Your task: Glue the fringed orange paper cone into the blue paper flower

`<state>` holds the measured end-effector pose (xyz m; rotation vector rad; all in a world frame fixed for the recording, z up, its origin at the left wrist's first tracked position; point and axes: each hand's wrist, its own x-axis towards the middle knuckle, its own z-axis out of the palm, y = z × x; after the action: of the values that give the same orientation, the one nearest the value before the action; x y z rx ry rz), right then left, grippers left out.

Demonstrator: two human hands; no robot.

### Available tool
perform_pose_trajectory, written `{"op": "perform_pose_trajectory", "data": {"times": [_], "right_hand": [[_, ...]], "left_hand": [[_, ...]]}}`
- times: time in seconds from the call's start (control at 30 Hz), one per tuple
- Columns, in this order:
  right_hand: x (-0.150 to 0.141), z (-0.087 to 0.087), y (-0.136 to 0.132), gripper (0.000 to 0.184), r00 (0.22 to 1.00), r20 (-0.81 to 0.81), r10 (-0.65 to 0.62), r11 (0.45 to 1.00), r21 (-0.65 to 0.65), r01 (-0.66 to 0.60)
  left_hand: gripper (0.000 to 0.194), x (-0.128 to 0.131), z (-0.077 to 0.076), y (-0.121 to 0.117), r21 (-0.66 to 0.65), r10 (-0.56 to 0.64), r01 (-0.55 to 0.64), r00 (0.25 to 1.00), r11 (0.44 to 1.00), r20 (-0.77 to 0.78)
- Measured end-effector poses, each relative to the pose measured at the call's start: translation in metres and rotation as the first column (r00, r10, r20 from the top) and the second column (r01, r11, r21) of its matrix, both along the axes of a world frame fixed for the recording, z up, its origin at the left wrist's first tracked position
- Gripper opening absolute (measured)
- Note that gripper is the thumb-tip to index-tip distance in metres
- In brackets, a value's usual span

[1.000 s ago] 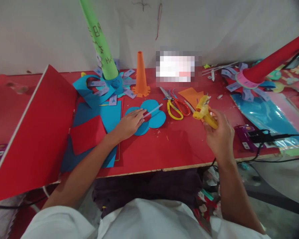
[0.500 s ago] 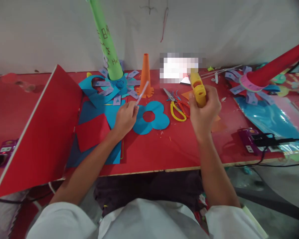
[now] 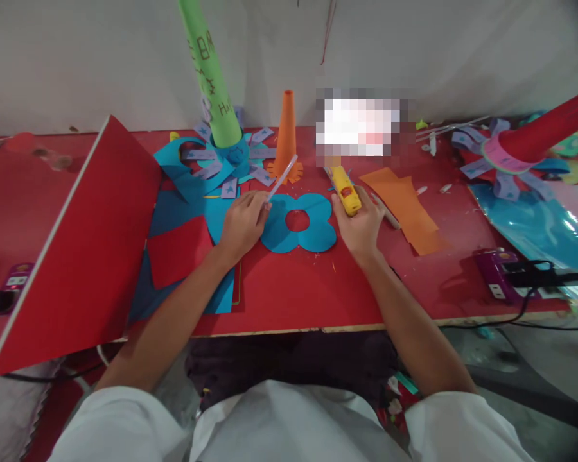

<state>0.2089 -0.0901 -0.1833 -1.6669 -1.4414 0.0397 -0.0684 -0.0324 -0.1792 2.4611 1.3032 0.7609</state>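
Observation:
My left hand (image 3: 245, 223) is closed around a thin, translucent glue stick (image 3: 284, 177), which points up and away. Close to its fingers lies a blue paper flower (image 3: 318, 236) with four round petals and a hole in the centre. On the flower's other side, my right hand (image 3: 361, 224) grips a yellow hot glue gun (image 3: 345, 190); its far tip is partly lost against the background. An orange paper cone (image 3: 287, 131) with a fringed base stands behind the flower. The scissors seen earlier are mostly hidden behind the glue gun and right hand.
A green paper tube (image 3: 212, 83) stands on a blue base at the back left, near an upright red board (image 3: 81, 250). Orange paper (image 3: 409, 208) lies right of my right hand. A purple power socket (image 3: 494, 273) with black cables sits further right.
My right hand has swung left with the glue gun, from beside the orange paper to the flower's right edge. My left hand has lifted the glue stick off the flower and tilted it up.

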Motion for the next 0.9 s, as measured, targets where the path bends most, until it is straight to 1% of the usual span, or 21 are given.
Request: {"op": "perform_pose_trajectory", "data": {"times": [0.07, 0.1, 0.17, 0.23, 0.3, 0.37, 0.43, 0.47, 0.5, 0.6, 0.77, 0.9], "right_hand": [[-0.002, 0.001, 0.000, 0.036, 1.000, -0.019, 0.013, 1.000, -0.016, -0.013], [-0.002, 0.001, 0.001, 0.037, 0.999, -0.030, 0.011, 1.000, -0.022, -0.011], [-0.001, 0.000, 0.002, 0.036, 0.999, -0.041, 0.006, 0.999, -0.036, -0.007], [0.000, -0.001, 0.003, 0.034, 0.999, -0.038, 0.027, 0.998, -0.049, -0.029], [0.000, -0.004, 0.004, 0.034, 0.996, -0.040, 0.080, 0.994, -0.068, -0.083], [-0.001, -0.005, 0.005, 0.035, 0.991, -0.053, 0.121, 0.987, -0.097, -0.125], [-0.003, -0.007, 0.005, 0.036, 0.990, -0.067, 0.128, 0.982, -0.129, -0.136], [-0.004, -0.007, 0.005, 0.035, 0.989, -0.072, 0.126, 0.981, -0.139, -0.136], [-0.005, -0.008, 0.005, 0.034, 0.989, -0.078, 0.125, 0.980, -0.144, -0.135], [-0.005, -0.009, 0.006, 0.032, 0.989, -0.089, 0.117, 0.981, -0.144, -0.129], [-0.001, -0.010, 0.009, 0.033, 0.997, -0.034, 0.064, 0.991, -0.118, -0.067], [0.000, -0.008, 0.007, 0.032, 0.995, -0.052, 0.082, 0.992, -0.091, -0.086]], "left_hand": [[0.030, -0.001, 0.003, -0.003, 0.030, -0.031, 0.030, 0.999, 0.999, 0.026], [0.030, -0.001, 0.005, -0.006, 0.022, -0.050, 0.049, 0.999, 0.999, 0.017], [0.032, 0.001, 0.008, -0.013, -0.048, -0.073, 0.072, 0.997, 0.996, -0.010], [0.036, 0.004, 0.011, -0.020, -0.149, -0.094, 0.096, 0.995, 0.984, 0.022], [0.040, 0.007, 0.015, -0.028, -0.249, -0.119, 0.153, 0.982, 0.956, 0.148], [0.045, 0.010, 0.020, -0.034, -0.336, -0.143, 0.250, 0.939, 0.908, 0.312], [0.050, 0.013, 0.024, -0.040, -0.392, -0.160, 0.346, 0.886, 0.852, 0.435], [0.050, 0.014, 0.026, -0.043, -0.402, -0.166, 0.376, 0.868, 0.835, 0.467], [0.050, 0.015, 0.028, -0.046, -0.407, -0.171, 0.390, 0.861, 0.826, 0.479], [0.041, 0.019, 0.031, -0.053, -0.434, -0.158, 0.377, 0.873, 0.818, 0.461], [0.032, 0.026, 0.036, -0.062, -0.524, -0.120, 0.407, 0.860, 0.748, 0.497], [0.026, 0.029, 0.036, -0.066, -0.544, -0.124, 0.414, 0.863, 0.730, 0.489]]}}
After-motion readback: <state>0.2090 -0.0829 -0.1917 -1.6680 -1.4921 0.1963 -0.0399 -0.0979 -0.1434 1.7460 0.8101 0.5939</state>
